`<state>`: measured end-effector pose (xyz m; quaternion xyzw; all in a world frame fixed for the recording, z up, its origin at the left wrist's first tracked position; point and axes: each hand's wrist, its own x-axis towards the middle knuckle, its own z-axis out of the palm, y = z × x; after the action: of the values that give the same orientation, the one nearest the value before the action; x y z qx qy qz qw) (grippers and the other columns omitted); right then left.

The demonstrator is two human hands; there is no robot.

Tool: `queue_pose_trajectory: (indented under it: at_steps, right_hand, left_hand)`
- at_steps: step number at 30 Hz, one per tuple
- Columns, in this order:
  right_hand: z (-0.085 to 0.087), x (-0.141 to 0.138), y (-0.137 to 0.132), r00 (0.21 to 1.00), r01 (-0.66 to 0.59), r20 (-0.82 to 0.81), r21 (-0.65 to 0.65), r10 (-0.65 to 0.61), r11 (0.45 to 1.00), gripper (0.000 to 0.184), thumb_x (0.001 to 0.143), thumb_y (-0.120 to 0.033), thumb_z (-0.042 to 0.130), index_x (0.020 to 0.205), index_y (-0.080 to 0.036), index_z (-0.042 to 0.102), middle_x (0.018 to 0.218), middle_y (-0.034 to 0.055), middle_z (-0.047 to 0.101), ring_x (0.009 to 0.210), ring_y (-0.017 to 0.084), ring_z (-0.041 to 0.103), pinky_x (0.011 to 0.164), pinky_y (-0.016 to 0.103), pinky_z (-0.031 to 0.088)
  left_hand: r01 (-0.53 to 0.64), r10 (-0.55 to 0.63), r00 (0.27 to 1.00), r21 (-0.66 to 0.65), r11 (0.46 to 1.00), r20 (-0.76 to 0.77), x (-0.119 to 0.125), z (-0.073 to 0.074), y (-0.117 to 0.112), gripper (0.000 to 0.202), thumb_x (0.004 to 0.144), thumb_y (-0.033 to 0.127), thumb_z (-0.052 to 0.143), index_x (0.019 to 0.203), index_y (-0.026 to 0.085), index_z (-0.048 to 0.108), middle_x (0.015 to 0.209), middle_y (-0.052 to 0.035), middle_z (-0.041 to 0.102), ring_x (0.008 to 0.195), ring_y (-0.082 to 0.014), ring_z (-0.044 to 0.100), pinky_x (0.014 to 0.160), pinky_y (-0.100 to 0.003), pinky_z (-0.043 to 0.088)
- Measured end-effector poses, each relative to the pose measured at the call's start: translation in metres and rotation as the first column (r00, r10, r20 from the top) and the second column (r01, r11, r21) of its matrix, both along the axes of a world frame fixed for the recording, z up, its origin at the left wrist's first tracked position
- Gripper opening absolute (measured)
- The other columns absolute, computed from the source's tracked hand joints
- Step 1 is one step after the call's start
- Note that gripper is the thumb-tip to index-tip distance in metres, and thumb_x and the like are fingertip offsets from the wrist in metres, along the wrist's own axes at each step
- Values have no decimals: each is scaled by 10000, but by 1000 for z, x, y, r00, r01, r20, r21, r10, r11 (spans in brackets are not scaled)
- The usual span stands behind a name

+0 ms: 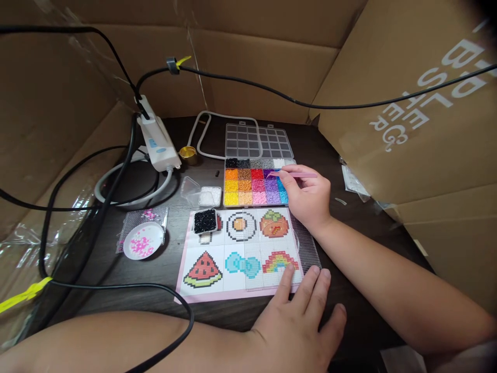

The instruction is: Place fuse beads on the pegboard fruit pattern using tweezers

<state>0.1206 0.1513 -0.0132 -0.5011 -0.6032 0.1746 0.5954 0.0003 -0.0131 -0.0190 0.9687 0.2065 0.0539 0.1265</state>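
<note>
My right hand (306,197) pinches pink tweezers (293,175) whose tip reaches into the purple compartment of the open bead box (254,184), filled with sorted coloured beads. My left hand (306,311) lies flat with its fingers spread on the near edge of a clear pegboard (306,243). The pegboard rests over the right side of a pattern sheet (240,251) showing a watermelon, an egg, a tomato, a rainbow and a blue shape. A small tray of black beads (205,221) sits on the sheet's top left corner.
A white dish with pink beads (143,241) lies on another pegboard at the left. Near the box stand a small clear container (205,196) and a gold cap (188,153). Black cables (116,176) and a white device (157,140) cross the dark table; cardboard walls (427,129) surround it.
</note>
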Motion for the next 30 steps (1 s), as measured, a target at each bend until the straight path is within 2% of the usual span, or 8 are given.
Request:
queue_pose_trajectory:
  at_steps: [10,12,14,16,18,20,23,30]
  right_hand:
    - [4,-2,-3,999,-12,-34,-39,11,999,95,823,-244,694,825,-170,753,888,69,756,836,197,712,805,343,584]
    - [8,1,-6,999,-48,-16,-35,47,998,97,827,-237,689,794,-169,750,870,68,750,826,194,708,791,335,580]
    - [14,8,-10,988,-151,-3,-60,151,987,93,817,-225,695,769,-162,743,829,65,742,787,187,702,743,315,576]
    - [19,16,-13,944,-327,-5,-157,330,932,95,800,-213,703,736,-151,736,772,62,731,688,162,681,633,274,558]
    - [23,23,-16,872,-482,-60,-275,486,832,107,797,-214,702,726,-139,729,665,44,697,517,120,610,476,236,491]
    - [25,28,-18,816,-572,-139,-335,562,748,107,799,-219,701,745,-129,720,549,13,635,389,90,518,371,215,405]
    - [26,33,-19,776,-626,-196,-355,599,694,112,795,-225,712,756,-121,706,508,6,610,333,84,485,326,207,357]
    - [24,39,-16,705,-687,-178,-408,686,601,131,803,-221,702,747,-103,708,587,50,664,343,82,510,335,203,375]
  left_hand:
    - [-4,4,1000,17,1000,2,0,-1,0,713,868,591,556,1448,194,438,1555,-277,249,1446,-417,245,1060,-645,216]
    - [-8,8,1000,24,1000,5,0,-2,0,718,864,596,557,1448,195,437,1556,-275,250,1446,-414,246,1063,-642,205]
    - [-12,12,1000,32,999,11,1,-2,0,706,870,590,551,1444,195,441,1556,-275,248,1450,-410,238,1068,-638,188]
    - [-12,12,1000,34,999,16,1,-3,-1,692,878,582,540,1444,196,441,1555,-276,246,1453,-408,230,1069,-636,172]
    - [-12,12,1000,29,1000,16,1,-3,-1,667,893,564,522,1443,195,444,1555,-276,245,1454,-408,226,1069,-636,160]
    - [-19,18,1000,20,1000,18,1,-4,-2,638,909,543,501,1441,195,447,1559,-273,239,1457,-406,221,1070,-638,147]
    - [-27,27,999,5,1000,25,1,-4,-3,662,894,555,521,1441,191,445,1567,-273,216,1464,-408,197,1074,-640,140]
    - [-22,23,1000,-18,1000,12,2,-4,-2,677,891,556,530,1451,190,431,1576,-272,187,1473,-409,168,1069,-651,160]
